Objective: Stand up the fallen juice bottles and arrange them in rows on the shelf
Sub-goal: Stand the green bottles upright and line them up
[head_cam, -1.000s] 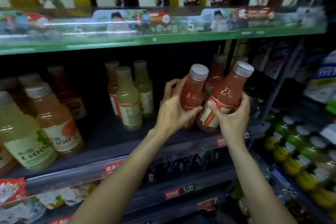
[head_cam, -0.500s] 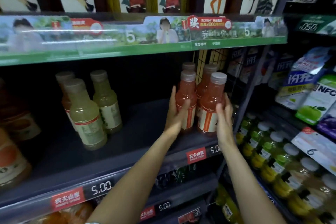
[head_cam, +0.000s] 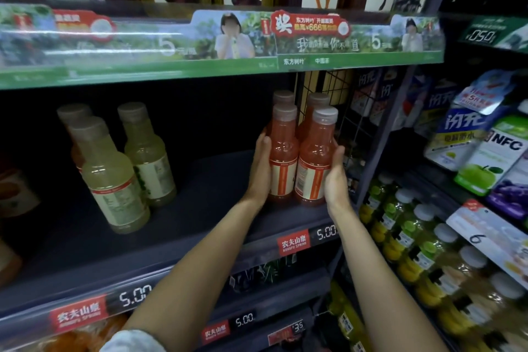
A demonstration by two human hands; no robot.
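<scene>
We reach both bare arms forward, our left hand point(head_cam: 261, 163) and right hand point(head_cam: 335, 177) upright with fingers straight, palms facing each other.

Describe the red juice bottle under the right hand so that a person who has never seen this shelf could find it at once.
Find the dark shelf under the green banner, then the four red juice bottles at its right end, beside the black wire grid. The front right red juice bottle is the one: the right hand rests flat against it, and its grey cap looks palest.
</scene>
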